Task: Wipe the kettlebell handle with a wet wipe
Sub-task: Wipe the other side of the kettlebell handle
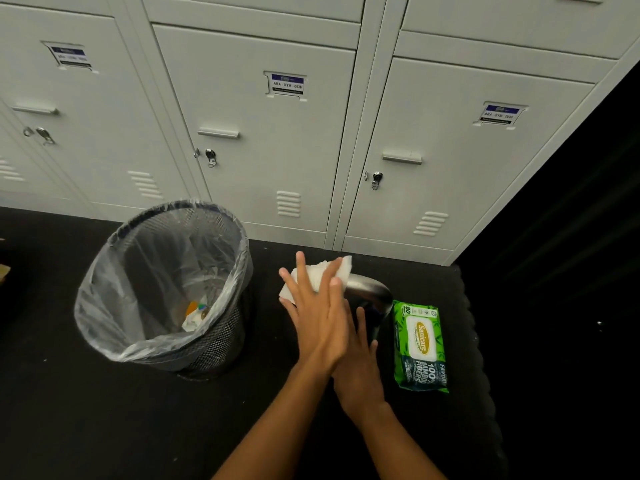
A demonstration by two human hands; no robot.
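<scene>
The left hand [317, 317] is lying flat, fingers spread wide, pressing a white wipe [325, 275] down over the top of the kettlebell handle [370, 289]. The open palm is probably spreading the damp sheet over as much metal as possible, rather than pinching it. The right hand [360, 368] is sitting lower and partly under the left one, fingers reaching toward the dark kettlebell body; whether it is gripping anything I cannot tell, since the left hand is covering it. My guess is that it is steadying the weight so the rubbing does not rock it.

Only a curved, shiny stretch of the handle is showing, to the right of the wipe, and that part is looking uncovered by the sheet. The kettlebell is standing on the black floor mat [104, 427], between a bin [162, 289] and a green wipe pack [420, 344]. The pack is lying just beside the weight, likely kept close for a fresh sheet. The lined bin is standing near on the left, handy for dropping the used wipe. Grey lockers [259, 133] are standing behind.
</scene>
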